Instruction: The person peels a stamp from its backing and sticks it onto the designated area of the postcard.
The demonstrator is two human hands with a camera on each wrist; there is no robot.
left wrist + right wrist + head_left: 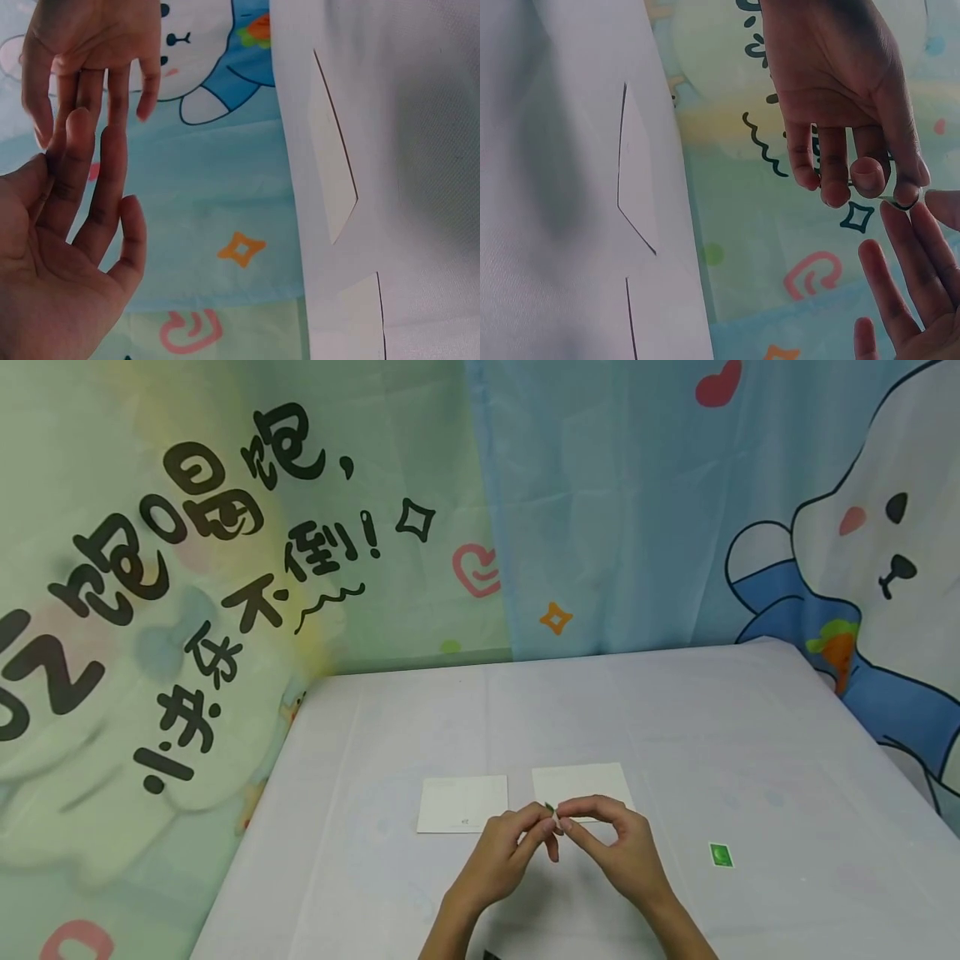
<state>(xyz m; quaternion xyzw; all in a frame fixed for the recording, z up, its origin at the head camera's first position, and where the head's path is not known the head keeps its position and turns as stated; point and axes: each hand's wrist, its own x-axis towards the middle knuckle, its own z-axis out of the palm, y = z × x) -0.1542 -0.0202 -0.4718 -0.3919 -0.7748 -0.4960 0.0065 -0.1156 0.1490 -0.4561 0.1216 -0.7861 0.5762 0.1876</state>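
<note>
Both hands meet over the table in the head view, fingertips close together at a small green-and-white piece (pixel 551 808), thin like a sticker or stamp. My left hand (pixel 501 853) pinches it between thumb and index finger from the left. From the other side, the thumb and index finger of my right hand (pixel 624 853) pinch its edge. The right wrist view shows the piece as a thin bent strip (pixel 906 205) between the fingertips. Most of its face is hidden by fingers. Behind the hands lie a left white card (pixel 459 804) and a right white card (pixel 583 783), partly covered by the right hand.
A small green stamp-like piece (pixel 722 855) with a white border lies to the right of the right hand on the white-covered table (pixel 390 727). At the near edge of view a dark corner of something (pixel 491 955) shows. Printed cloth (pixel 600 510) hangs behind the table.
</note>
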